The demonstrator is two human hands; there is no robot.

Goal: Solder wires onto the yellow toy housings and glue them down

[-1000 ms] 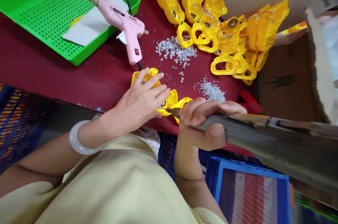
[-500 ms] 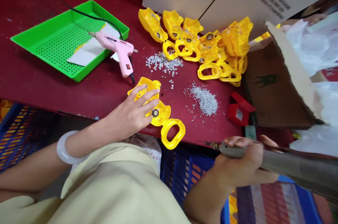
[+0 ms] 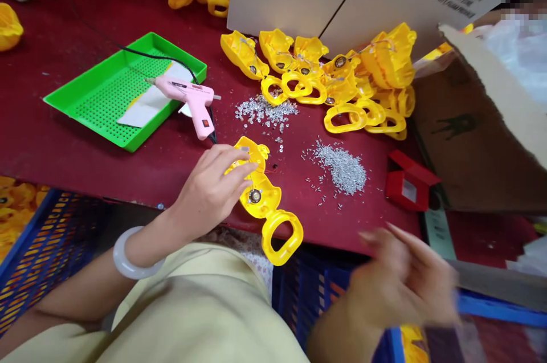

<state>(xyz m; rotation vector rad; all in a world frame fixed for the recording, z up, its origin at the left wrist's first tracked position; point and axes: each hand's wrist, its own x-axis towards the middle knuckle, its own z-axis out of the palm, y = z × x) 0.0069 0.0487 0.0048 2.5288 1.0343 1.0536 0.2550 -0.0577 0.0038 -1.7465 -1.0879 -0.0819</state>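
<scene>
The left grip (image 3: 209,192) lay curled over the yellow plastic piece (image 3: 262,209), pressing on its near end. The piece's long axis ran forward-right from the grip to a ring handle (image 3: 269,237). The blurred right grip (image 3: 401,280) was spread, empty and farther off.

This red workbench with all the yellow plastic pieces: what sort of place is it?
Probably a small workshop for hand assembly: a heap of yellow moulded plastic parts, a pink hot glue gun and tiny silvery bits lie on the red workbench.
</scene>
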